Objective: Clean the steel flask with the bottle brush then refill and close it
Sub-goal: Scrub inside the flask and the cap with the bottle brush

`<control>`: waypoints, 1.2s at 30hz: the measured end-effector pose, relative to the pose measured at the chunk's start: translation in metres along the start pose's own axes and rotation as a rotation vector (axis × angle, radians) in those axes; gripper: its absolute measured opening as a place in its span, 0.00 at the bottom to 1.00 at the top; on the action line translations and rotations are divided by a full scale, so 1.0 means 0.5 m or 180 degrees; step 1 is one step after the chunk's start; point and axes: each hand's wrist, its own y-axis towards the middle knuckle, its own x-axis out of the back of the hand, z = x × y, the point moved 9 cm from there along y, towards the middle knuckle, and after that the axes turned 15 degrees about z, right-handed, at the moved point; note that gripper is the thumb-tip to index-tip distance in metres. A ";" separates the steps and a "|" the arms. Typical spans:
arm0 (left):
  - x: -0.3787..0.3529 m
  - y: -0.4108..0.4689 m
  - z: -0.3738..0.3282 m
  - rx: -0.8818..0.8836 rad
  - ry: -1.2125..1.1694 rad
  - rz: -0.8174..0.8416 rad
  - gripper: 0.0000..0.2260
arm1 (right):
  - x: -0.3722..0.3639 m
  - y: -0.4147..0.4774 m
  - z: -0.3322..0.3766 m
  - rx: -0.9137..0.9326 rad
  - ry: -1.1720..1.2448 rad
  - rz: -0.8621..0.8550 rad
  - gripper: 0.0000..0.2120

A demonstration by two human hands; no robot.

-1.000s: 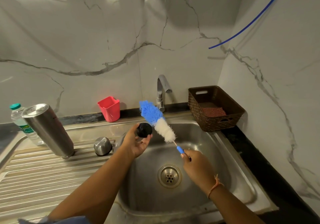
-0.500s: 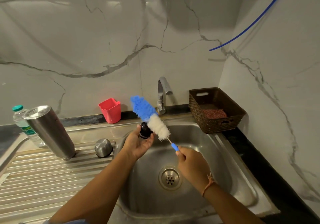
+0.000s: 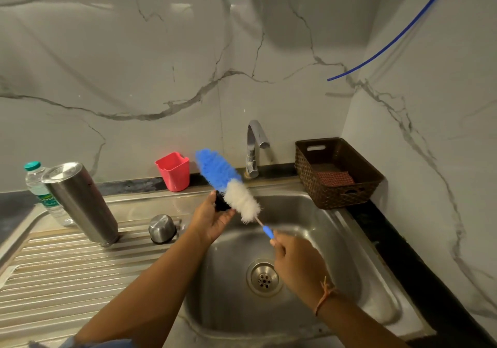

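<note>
Left hand point(image 3: 212, 217) grips the black stopper point(image 3: 222, 202) over the sink point(image 3: 357, 242) | right hand point(image 3: 297, 263) closed on brush point(image 3: 231, 186) handle | flask point(image 3: 80, 202) inverted at 9 o'clock on worktop | best: turn stopper, bristles firm into grooves.

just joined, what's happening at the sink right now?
A person is scrubbing a small black stopper, held in the left hand over the sink basin. The right hand holds the bottle brush by its blue handle, bristles against the stopper. The steel flask stands upside down on the drainboard, beside its steel cap. The tap shows no water running. Refilling and closing are not yet done.
</note>
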 end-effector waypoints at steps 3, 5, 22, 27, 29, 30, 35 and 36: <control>0.014 -0.002 -0.011 -0.0138 0.0042 -0.0114 0.11 | -0.025 -0.018 0.014 0.0002 -0.0096 0.0087 0.17; 0.014 -0.006 0.003 0.0005 0.0021 -0.0087 0.10 | -0.018 0.002 -0.002 -0.0101 0.0134 0.0062 0.17; 0.001 -0.025 0.038 0.0335 -0.0070 0.0190 0.14 | 0.004 0.031 -0.039 -0.0181 0.0389 0.0000 0.13; -0.019 -0.047 0.054 0.0554 0.0279 0.0508 0.12 | 0.011 0.049 -0.077 -0.0248 0.1171 0.0123 0.14; -0.016 -0.051 0.060 0.0557 0.0433 0.0514 0.11 | -0.002 0.050 -0.070 -0.0254 0.1731 0.0198 0.13; -0.014 -0.053 0.063 0.0547 0.0480 0.0528 0.12 | -0.008 0.050 -0.061 -0.0223 0.1946 0.0240 0.11; -0.021 -0.074 0.078 0.0585 0.0562 0.0828 0.14 | -0.014 0.065 0.009 0.0235 0.1992 0.0253 0.09; -0.018 -0.076 0.079 0.0590 0.0543 0.0830 0.16 | -0.013 0.069 0.019 0.0292 0.1867 0.0218 0.12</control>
